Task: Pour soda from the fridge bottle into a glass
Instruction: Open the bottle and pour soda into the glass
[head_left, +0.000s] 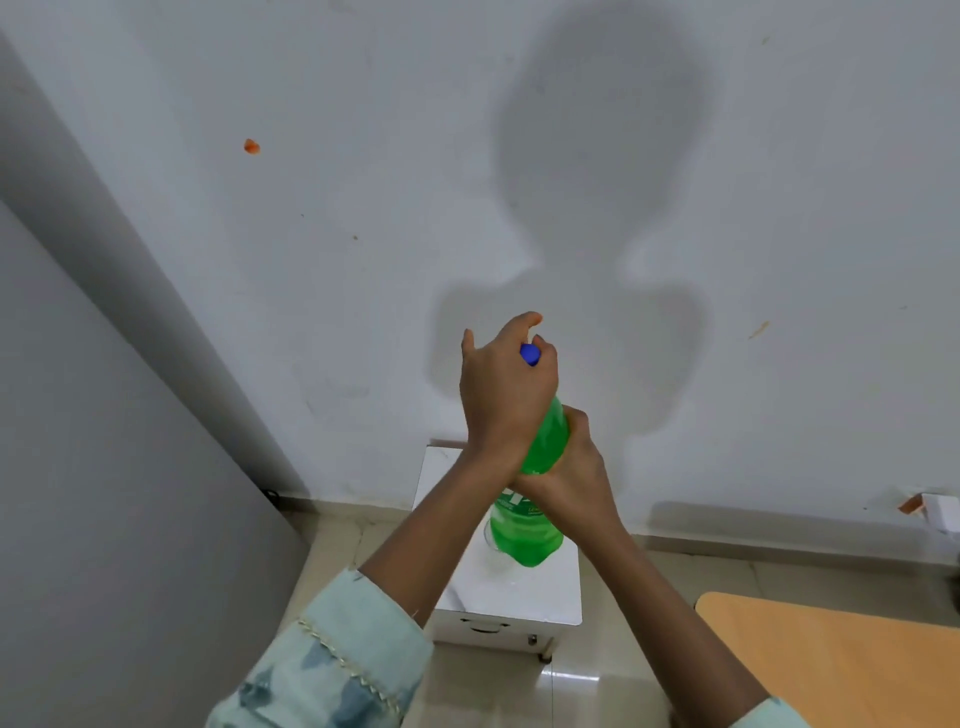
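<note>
Head view, looking down along both forearms. We hold a green soda bottle (540, 452) upright in mid-air, above a small white bench (519, 597) that stands on the tiled floor (597, 691) against a pale wall (363, 208).

Our left hand (501, 395) reaches across the upper part of the bottle, its fingers (524, 325) curled narrowly around the blue cap (530, 354); the cap sits on the neck, partly hidden by the thumb and fingers. Our right hand (571, 467) is wrapped firmly around the middle of the bottle, just above the label (511, 501), with the fingers hidden behind the green plastic. The two wrists cross, the left one in front.

The bottle's rounded base (527, 545) hangs over the bench top; we cannot tell whether it touches the surface. A faint clear rim (487, 535) shows just left of the base, probably the glass, though most of it is hidden behind the bottle.

A light patterned sleeve (332, 670) covers the left forearm near the lower edge. A tan wooden surface (831, 654) occupies the lower right corner, well apart from the bench. A grey panel (104, 467) fills the left side. Our shadow falls on the wall behind the hands.
</note>
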